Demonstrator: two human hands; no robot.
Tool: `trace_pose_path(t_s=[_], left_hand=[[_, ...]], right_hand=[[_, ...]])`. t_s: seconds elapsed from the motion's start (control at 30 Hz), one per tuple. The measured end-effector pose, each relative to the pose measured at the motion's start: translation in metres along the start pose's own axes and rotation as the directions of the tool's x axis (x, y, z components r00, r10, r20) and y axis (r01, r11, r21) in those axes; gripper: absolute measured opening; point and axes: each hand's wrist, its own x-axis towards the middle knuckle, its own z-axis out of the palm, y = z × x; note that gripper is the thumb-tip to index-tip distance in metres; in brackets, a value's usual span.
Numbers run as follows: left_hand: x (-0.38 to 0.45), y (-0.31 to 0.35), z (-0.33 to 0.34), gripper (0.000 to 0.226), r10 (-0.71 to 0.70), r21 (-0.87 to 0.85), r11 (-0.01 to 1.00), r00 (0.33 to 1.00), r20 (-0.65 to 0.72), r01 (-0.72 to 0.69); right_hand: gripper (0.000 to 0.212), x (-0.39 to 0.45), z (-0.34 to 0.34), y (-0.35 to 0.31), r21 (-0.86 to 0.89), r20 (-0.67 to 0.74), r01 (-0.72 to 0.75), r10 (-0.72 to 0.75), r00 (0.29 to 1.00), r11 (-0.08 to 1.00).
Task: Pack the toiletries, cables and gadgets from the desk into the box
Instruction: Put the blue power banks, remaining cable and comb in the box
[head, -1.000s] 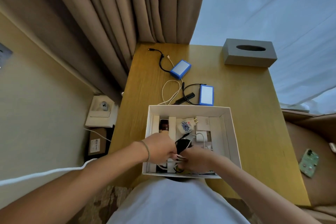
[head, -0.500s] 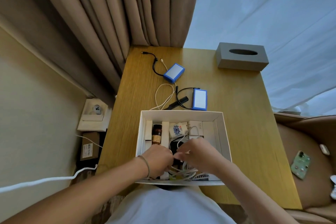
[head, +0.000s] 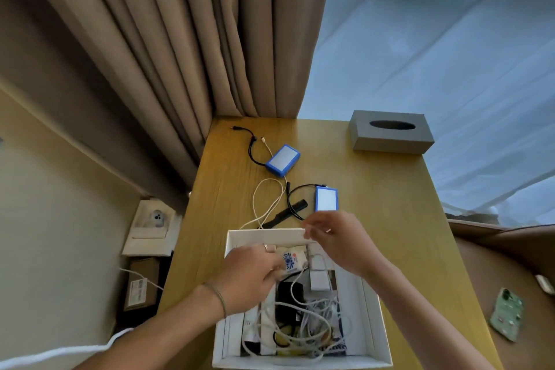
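Here, left to right: beige pleated curtain point(head: 168, 48) hung behind a smooth wood-grain bench point(head: 375, 204). The left hand point(head: 252, 272), ring on one finger, was inside the white cardboard box point(head: 377, 327), fingers curled down among the contents; cannot tell what it held. A white pouch point(head: 290, 260) with blue floral print lay beside it, writing unreadable. Tangled white cables point(head: 303, 330) filled the box's near end. Two blue-edged rectangular gadgets point(head: 283, 159), corded, plus a black comb point(head: 285, 215), lay on the bench beyond the box. The right hand point(head: 336, 242) hovered over the far rim, fingers loosely curled, blurred. A grey tissue box point(head: 392, 136) sat far right.
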Motion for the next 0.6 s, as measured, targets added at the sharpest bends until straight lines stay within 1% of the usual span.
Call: trace_pose_path(t_s=[0.07,0.13,0.2,0.27,0.33,0.37,0.43,0.5,0.6], left_hand=[[0.014,-0.006,-0.013,0.019,-0.066,-0.071,0.996,0.996,-0.055,0.062],[0.030,-0.016,-0.021,0.019,-0.127,-0.126,0.985,0.987,-0.094,0.115],[0.047,-0.026,-0.027,0.021,-0.193,-0.188,0.967,0.975,-0.108,0.170],[0.063,-0.037,-0.028,0.021,-0.263,-0.240,0.942,0.960,-0.098,0.234],[0.076,-0.046,-0.027,0.022,-0.312,-0.256,0.924,0.947,-0.081,0.283],[0.082,-0.050,-0.026,0.023,-0.329,-0.256,0.918,0.942,-0.071,0.302],[0.094,-0.054,-0.023,0.023,-0.362,-0.265,0.903,0.931,-0.051,0.337],[0.107,-0.053,-0.019,0.022,-0.399,-0.295,0.880,0.916,-0.039,0.371],[0.123,-0.051,-0.012,0.021,-0.427,-0.325,0.857,0.904,-0.013,0.400]], right_hand=[[0.020,0.018,-0.004,-0.004,0.013,-0.024,0.005,-0.005,1.000,1.000],[0.020,0.039,-0.005,-0.005,-0.010,-0.039,-0.003,0.002,0.999,1.000],[0.021,0.063,-0.005,0.000,-0.070,-0.061,-0.067,0.063,0.996,0.995],[0.020,0.087,-0.006,0.010,-0.180,-0.103,-0.174,0.157,0.982,0.968],[0.013,0.109,-0.007,0.026,-0.328,-0.115,-0.302,0.279,0.953,0.895],[0.014,0.118,-0.008,0.033,-0.386,-0.107,-0.367,0.354,0.929,0.846],[0.028,0.132,-0.006,0.049,-0.453,-0.081,-0.453,0.471,0.878,0.767],[0.038,0.143,0.000,0.064,-0.512,-0.063,-0.471,0.515,0.855,0.719],[0.046,0.155,0.010,0.076,-0.601,-0.078,-0.457,0.521,0.850,0.656]])
